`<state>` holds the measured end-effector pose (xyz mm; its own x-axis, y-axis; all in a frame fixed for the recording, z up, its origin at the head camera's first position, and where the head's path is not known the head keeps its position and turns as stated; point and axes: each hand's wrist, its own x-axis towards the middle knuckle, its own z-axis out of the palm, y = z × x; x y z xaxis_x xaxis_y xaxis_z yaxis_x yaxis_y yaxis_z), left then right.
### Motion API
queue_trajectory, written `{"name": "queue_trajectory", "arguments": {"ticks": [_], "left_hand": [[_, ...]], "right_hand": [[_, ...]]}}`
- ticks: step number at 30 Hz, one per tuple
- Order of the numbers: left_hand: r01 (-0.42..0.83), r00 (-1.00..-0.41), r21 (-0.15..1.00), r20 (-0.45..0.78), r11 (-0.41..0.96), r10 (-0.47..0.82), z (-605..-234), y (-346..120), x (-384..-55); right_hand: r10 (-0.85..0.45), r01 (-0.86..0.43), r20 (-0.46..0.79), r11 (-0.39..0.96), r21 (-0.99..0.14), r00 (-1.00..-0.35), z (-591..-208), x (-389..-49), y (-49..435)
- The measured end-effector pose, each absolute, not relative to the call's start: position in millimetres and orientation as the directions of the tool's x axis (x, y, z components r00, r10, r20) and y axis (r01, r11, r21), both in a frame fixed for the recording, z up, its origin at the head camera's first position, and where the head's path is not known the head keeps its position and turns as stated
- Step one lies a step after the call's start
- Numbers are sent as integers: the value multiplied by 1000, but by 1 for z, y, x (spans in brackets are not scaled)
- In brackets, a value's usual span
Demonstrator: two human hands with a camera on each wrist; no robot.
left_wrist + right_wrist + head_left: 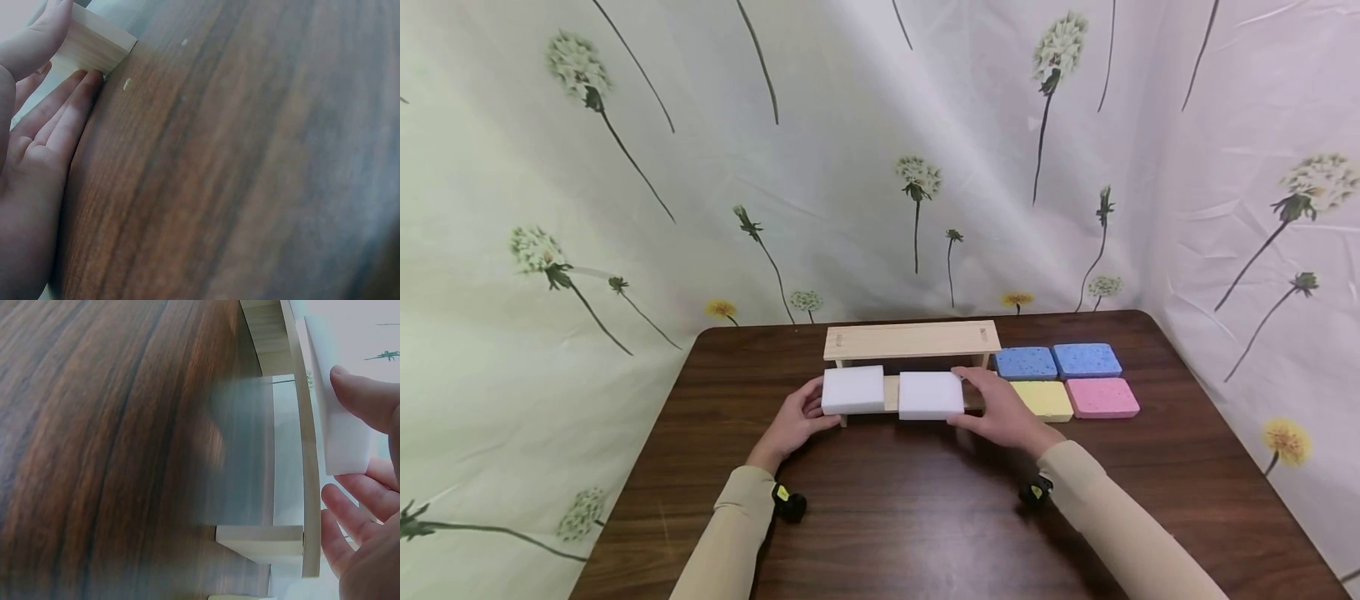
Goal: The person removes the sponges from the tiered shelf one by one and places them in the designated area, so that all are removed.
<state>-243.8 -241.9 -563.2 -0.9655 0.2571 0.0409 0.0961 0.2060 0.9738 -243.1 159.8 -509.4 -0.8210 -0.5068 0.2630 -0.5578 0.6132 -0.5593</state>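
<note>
Two white sponge blocks lie side by side over the lower wooden shelf, with a narrow strip of wood between them. My left hand (pixel 792 423) grips the left white sponge (pixel 853 390) at its outer end, thumb along the front edge and fingers behind. From the other side, my right hand (pixel 1006 410) pinches the right white sponge (pixel 931 396) between thumb and fingers. In the right wrist view that sponge (pixel 344 419) is close over the shelf board (pixel 308 456). A pale wooden leg (pixel 94 47) of the shelf shows beyond the left fingers.
A taller wooden shelf (pixel 913 338) stands just behind. Right of it are two blue sponges (pixel 1026 363), a yellow sponge (pixel 1047 401) and a pink sponge (pixel 1102 398) on the brown table (pixel 895 517). Dandelion-printed cloth (pixel 850 167) hangs behind the table.
</note>
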Motion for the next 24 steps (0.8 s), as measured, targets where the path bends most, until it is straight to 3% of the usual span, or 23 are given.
{"name": "queue_trajectory", "arguments": {"ticks": [24], "left_hand": [[96, -966, 974, 41, 204, 257, -564, -242, -246]], "right_hand": [[-471, -517, 241, 640, -568, -848, -509, -227, 196]]}}
